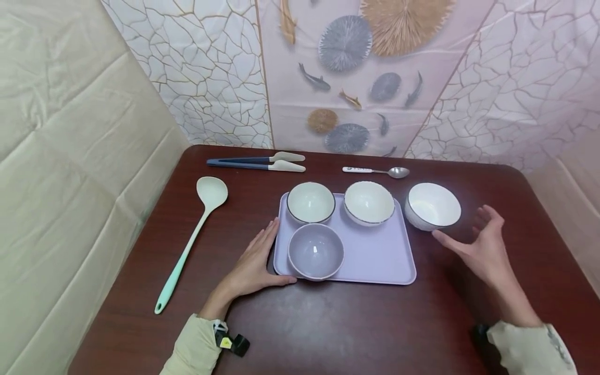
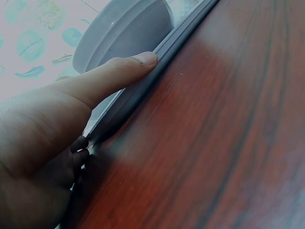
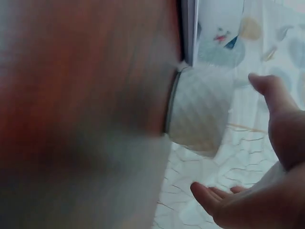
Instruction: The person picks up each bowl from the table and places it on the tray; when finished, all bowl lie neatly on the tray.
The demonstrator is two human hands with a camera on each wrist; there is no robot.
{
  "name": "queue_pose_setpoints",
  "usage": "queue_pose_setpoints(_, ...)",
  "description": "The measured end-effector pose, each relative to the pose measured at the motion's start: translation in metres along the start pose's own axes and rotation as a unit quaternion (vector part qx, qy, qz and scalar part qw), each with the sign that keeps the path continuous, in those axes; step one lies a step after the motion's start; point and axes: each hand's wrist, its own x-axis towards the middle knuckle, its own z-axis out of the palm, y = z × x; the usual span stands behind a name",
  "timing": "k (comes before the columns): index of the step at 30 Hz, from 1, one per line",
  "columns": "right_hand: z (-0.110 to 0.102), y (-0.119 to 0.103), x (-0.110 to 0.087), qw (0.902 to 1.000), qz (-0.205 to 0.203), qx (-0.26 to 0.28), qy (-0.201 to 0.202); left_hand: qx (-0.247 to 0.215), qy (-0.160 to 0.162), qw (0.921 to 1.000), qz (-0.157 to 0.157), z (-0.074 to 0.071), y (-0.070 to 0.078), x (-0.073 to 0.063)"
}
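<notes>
A lilac tray [image 1: 375, 258] holds a grey bowl [image 1: 316, 252] at front left and two white bowls, one at back left [image 1: 311, 203] and one at back right [image 1: 369, 203]. My left hand [image 1: 250, 263] lies at the tray's left front corner, fingers straight along the left side. In the left wrist view its thumb [image 2: 119, 74] touches the front rim beside the grey bowl. Right of the tray a third white bowl [image 1: 433, 205] stands on the table, its textured wall showing in the right wrist view. My right hand [image 1: 483, 255] is apart from it, thumb and fingers spread, holding nothing.
A pale green ladle [image 1: 212, 194] lies at the left of the dark wooden table [image 1: 356, 333]. Blue-handled tongs [image 1: 255, 162] and a spoon [image 1: 398, 172] with a white handle lie along the back edge. Behind hangs a patterned cloth [image 1: 215, 73].
</notes>
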Motion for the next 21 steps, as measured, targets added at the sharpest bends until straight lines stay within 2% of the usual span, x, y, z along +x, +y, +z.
queue_pose_setpoints(3, 0.004, 0.007, 0.018, 0.9994, -0.002, 0.009, -0.032, -0.001, -0.002, 1.0000, 0.002, 0.002, 0.000, 0.000)
queue_pose_setpoints(7, 0.009, 0.016, 0.032, 0.9982, -0.019, -0.006, -0.056, -0.001, -0.007, 1.0000, 0.001, 0.003, 0.000, 0.001)
queue_pose_setpoints(15, 0.020, 0.017, 0.041, 0.9978, -0.040, -0.011, -0.052, -0.001, -0.005, 1.0000, -0.005, -0.001, -0.001, 0.001)
queue_pose_setpoints(21, 0.025, 0.015, 0.044, 0.9987, -0.030, -0.008, -0.041, 0.003, -0.005, 0.9999, -0.011, -0.003, -0.002, -0.001)
